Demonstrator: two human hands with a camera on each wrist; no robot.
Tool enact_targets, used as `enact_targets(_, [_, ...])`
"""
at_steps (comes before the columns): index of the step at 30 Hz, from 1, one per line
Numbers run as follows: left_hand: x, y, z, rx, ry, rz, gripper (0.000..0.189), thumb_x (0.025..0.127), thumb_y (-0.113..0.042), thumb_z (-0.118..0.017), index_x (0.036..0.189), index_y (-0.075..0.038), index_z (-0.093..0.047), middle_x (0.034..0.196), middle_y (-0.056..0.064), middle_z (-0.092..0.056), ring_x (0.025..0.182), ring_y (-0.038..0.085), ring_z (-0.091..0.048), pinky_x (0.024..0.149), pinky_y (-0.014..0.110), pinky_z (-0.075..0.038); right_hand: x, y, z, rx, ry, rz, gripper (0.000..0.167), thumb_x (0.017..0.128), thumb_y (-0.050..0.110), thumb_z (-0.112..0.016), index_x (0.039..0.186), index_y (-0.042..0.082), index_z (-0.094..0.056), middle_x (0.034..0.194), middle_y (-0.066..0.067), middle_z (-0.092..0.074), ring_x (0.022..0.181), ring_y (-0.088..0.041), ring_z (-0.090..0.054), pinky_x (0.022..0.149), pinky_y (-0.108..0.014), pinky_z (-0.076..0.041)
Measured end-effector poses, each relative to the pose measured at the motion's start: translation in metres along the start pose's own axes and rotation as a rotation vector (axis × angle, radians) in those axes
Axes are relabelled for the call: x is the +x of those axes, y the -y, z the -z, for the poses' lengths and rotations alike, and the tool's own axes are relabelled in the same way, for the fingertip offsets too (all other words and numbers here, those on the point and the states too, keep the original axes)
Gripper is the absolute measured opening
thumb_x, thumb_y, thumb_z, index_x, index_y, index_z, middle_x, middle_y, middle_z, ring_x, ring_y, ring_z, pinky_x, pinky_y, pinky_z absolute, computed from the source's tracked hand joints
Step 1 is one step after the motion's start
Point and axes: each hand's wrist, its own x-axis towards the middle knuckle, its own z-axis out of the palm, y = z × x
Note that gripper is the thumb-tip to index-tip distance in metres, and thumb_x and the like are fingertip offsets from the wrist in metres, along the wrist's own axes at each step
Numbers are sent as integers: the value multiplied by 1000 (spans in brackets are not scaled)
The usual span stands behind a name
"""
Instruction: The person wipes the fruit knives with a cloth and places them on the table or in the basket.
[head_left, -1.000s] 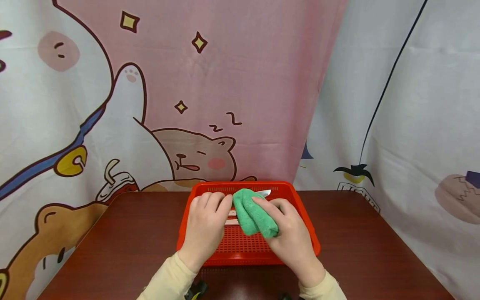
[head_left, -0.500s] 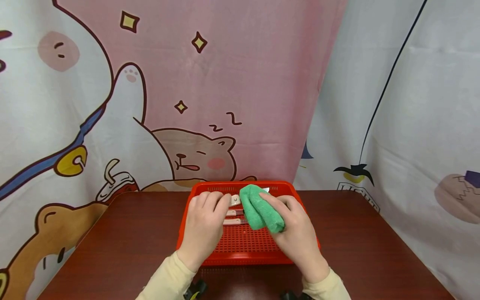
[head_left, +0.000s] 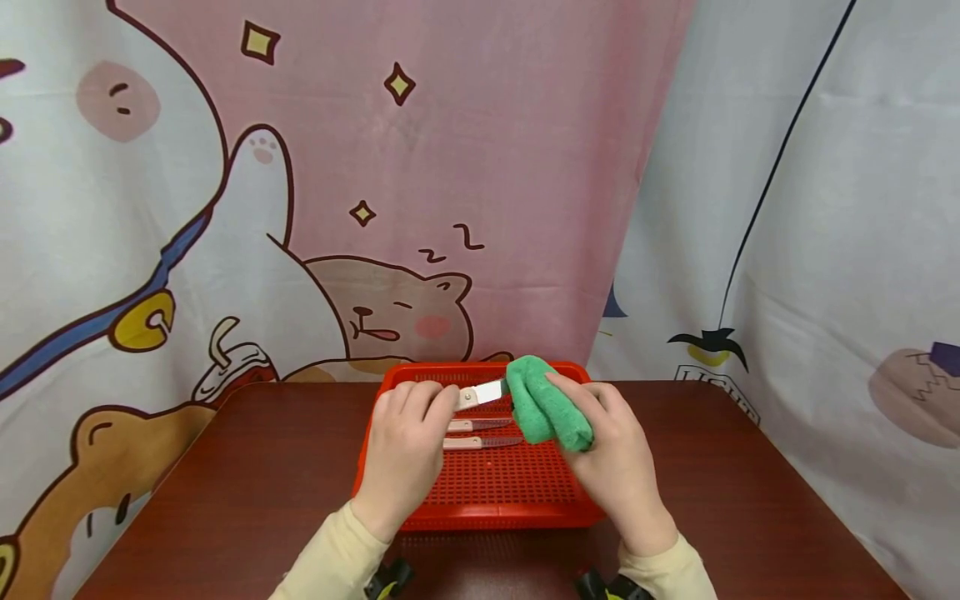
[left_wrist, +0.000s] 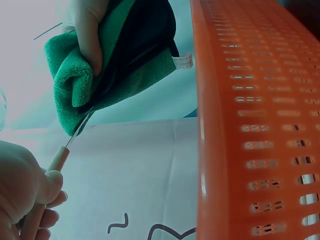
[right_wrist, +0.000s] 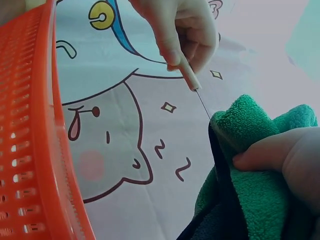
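Observation:
My left hand [head_left: 405, 450] grips a knife [head_left: 489, 392] by its pale wooden handle, above the basket. The blade points right, its near part bare and its far part hidden in a folded green cloth [head_left: 551, 407]. My right hand [head_left: 617, 450] pinches that cloth around the blade, thumb on top. In the left wrist view, the thin blade runs from the handle [left_wrist: 59, 159] into the cloth's fold; the cloth [left_wrist: 75, 75] has a dark underside and a small white tag. In the right wrist view, the right thumb presses the cloth [right_wrist: 265, 175].
Below the hands, a red perforated basket [head_left: 498, 518] stands on a dark brown table [head_left: 247, 492]. Two more pale-handled knives lie inside, one at the back [head_left: 461, 426] and one nearer [head_left: 465, 443]. A cartoon-printed curtain [head_left: 495, 167] hangs behind the table.
My right hand and the cloth have slid right and slightly up, away from the left hand. The held knife's handle and part of its blade have come into view. The left hand has barely moved.

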Motion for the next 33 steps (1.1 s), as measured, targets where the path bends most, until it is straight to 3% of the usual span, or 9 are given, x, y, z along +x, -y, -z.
enact_targets(6, [0, 1, 0, -8, -4, 15, 19, 95, 3, -50, 104, -4, -65, 95, 12, -63, 82, 30, -58, 65, 43, -45, 1, -5, 4, -16, -4, -11, 82, 59, -19, -77, 130, 19, -65, 101, -11, -59, 92, -25, -60, 71, -43, -50])
enact_targets(14, [-1, 3, 1, -19, 9, 42, 18, 88, 4, -62, 105, -5, -64, 95, 11, -62, 83, 30, -57, 65, 43, -44, 3, -12, 16, -32, -48, -51, 81, 60, -19, -77, 130, 19, -66, 101, -13, -60, 92, -28, -60, 72, -45, -49])
enact_targets(21, [0, 3, 1, -15, 18, 45, 18, 90, 4, -60, 105, -4, -64, 95, 11, -62, 83, 31, -57, 65, 43, -43, 4, -14, 23, -22, -59, -99, 74, 64, -15, -78, 130, 18, -66, 104, -15, -59, 93, -29, -59, 73, -46, -48])
enact_targets(28, [0, 0, -2, -19, 27, 49, 20, 87, 7, -62, 104, -5, -65, 95, 11, -62, 82, 30, -57, 64, 42, -43, 4, -4, 22, 5, -78, -31, 78, 61, -17, -78, 130, 19, -66, 102, -11, -59, 93, -25, -59, 75, -36, -45])
enact_targets(33, [0, -3, -3, -5, 49, 46, 27, 82, 10, -67, 105, -5, -64, 96, 10, -61, 83, 29, -56, 65, 42, -44, 2, 6, 14, 48, -28, 12, 77, 63, -17, -75, 131, 19, -66, 103, -9, -59, 94, -24, -58, 78, -36, -46])
